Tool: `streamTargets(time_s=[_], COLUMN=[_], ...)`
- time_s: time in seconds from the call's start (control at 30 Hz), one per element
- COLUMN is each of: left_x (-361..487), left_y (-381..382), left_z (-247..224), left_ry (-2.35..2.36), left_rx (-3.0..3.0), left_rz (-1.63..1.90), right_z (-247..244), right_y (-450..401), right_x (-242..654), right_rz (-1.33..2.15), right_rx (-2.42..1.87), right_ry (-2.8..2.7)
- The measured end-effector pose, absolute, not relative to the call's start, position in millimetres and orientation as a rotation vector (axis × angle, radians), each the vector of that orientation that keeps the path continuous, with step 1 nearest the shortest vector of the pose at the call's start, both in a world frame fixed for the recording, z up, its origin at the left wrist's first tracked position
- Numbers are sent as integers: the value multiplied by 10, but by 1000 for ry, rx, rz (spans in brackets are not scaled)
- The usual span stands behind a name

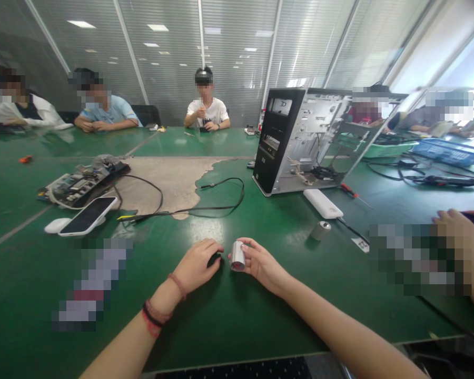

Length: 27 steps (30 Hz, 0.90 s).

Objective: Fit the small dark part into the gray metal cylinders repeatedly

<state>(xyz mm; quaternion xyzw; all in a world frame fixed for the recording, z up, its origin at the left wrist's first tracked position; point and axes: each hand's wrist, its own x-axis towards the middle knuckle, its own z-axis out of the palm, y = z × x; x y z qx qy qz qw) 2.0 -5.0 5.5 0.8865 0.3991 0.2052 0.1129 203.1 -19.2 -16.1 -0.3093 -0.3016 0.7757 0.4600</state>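
My right hand (260,264) holds a short silver cylinder (237,256) between thumb and fingers, tilted so that its reddish end faces me. Just left of it, my left hand (199,263) rests low over the green table (221,326), fingers curled around a small dark object (214,258) that is mostly hidden. The two hands are close together but apart. A second silver cylinder (321,230) stands on the table to the right of my right hand.
A black cable (221,209) lies ahead. An open computer case (280,142), white power bank (323,203) and screwdriver (349,191) are at the right. A phone (87,216) and circuit board assembly (85,181) lie left. Another person's hand (458,231) is at the right edge.
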Motion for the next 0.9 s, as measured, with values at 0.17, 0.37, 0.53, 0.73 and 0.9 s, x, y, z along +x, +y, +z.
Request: streamTargets(time_s=[0.17,0.37,0.53,0.73,0.9], left_x=[6,16,16,21,19], left_y=[-32,-37,-36,-43,-43], left_z=[66,59,54,72,69], left_ry=[1180,1186,1177,1180,1183], left_rx=[2613,2612,2614,2617,2619], left_rz=[595,566,574,560,556], right_z=[-202,-206,-183,-162,-166], right_y=[-179,-155,-158,-166,-153], right_x=[2035,2069,2079,2077,2080], right_rz=[2048,2088,2099,2090,2093], right_rx=[-719,-754,-748,-750,-754], right_ry=[-520,-383,-375,-359,-324])
